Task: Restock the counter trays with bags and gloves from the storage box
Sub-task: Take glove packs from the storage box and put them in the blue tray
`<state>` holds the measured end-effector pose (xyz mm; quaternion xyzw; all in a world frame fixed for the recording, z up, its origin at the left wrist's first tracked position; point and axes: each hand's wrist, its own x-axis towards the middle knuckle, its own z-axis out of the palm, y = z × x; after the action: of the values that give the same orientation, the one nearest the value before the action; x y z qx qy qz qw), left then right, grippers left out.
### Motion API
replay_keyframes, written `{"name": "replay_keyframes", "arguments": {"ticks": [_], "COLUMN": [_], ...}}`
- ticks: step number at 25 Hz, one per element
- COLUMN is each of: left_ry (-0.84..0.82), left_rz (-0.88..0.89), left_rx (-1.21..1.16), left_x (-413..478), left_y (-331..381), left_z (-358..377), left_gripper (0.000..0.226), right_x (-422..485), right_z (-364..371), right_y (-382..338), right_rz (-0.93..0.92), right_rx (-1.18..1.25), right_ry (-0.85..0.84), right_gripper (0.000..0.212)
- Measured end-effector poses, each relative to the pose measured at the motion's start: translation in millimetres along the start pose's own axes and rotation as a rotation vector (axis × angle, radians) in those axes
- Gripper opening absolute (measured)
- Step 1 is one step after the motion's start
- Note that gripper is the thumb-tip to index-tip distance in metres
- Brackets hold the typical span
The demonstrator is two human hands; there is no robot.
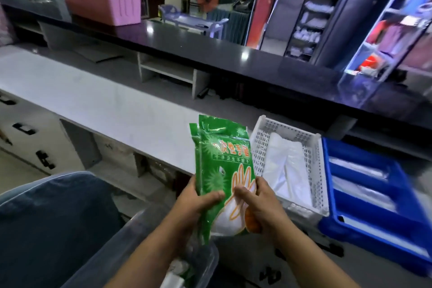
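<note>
Gripping glove packs (222,161) beside white tray (259,147)

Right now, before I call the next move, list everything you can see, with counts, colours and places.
glove packets: two, it seems, green, held upright above the storage box
storage box: one, clear, bottom centre under the hands
perforated tray: one, white, on the pale counter right of the packets
plastic bags: a stack, white, inside the perforated tray
divided tray: one, blue, right of the white tray, clear packets in it
tub: one, pink, on the dark upper counter, far left
shelf rack: one, blue, far right
left hand: grips the packets' left edge
right hand: grips their right edge
</note>
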<state>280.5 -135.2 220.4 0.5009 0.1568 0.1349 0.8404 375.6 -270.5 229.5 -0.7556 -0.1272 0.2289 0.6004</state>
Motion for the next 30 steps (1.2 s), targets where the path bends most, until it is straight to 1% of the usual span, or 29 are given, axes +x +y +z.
{"name": "replay_keyframes", "arguments": {"ticks": [3,6,8,10,12,13,15,18,20,22,24,27,28,30], "left_ry": [0.012,0.052,0.069,0.117,0.154,0.158,0.139,0.108,0.142,0.199,0.215,0.227,0.228,0.197], "left_rz": [-0.046,-0.064,-0.053,-0.037,-0.021,-0.016,-0.025,-0.072,-0.073,-0.045,0.005,0.133,0.165,0.166], "left_rx": [-0.032,-0.017,-0.006,-0.045,-0.093,-0.119,-0.172,-0.198,-0.202,-0.187,-0.142,0.054,0.154,0.405], "left_x": [34,70,95,120,144,156,176,205,227,248,262,284,290,303], "left_y": [-2,-11,-23,-41,-60,-69,-85,-102,-109,-112,-113,-120,-126,-144], "left_z": [47,107,149,196,245,269,311,359,380,393,399,399,398,399], "left_gripper": [0.056,0.053,0.047,0.036,0.03,0.029,0.025,0.022,0.022,0.014,0.015,0.022,0.023,0.023], "right_x": [3,10,22,40,60,70,86,108,124,135,141,147,149,151], "right_z": [-64,-122,-159,-205,-254,-280,-327,-388,-422,-448,-469,-504,-515,-539], "right_y": [-4,0,5,9,12,14,18,21,24,25,25,22,21,20], "right_rz": [-0.043,-0.05,-0.042,-0.044,-0.032,-0.026,-0.032,-0.041,-0.043,-0.036,-0.038,-0.054,-0.066,-0.089], "right_rx": [-0.022,0.061,0.126,0.173,0.252,0.303,0.358,0.24,0.094,-0.022,-0.101,-0.184,-0.224,-0.316], "right_ry": [0.075,0.063,0.052,0.022,-0.005,-0.028,-0.097,-0.108,-0.075,-0.062,-0.062,-0.039,-0.005,0.088], "right_gripper": [0.035,0.045,0.046,0.042,0.046,0.049,0.046,0.035,0.027,0.026,0.028,0.038,0.039,0.039]}}
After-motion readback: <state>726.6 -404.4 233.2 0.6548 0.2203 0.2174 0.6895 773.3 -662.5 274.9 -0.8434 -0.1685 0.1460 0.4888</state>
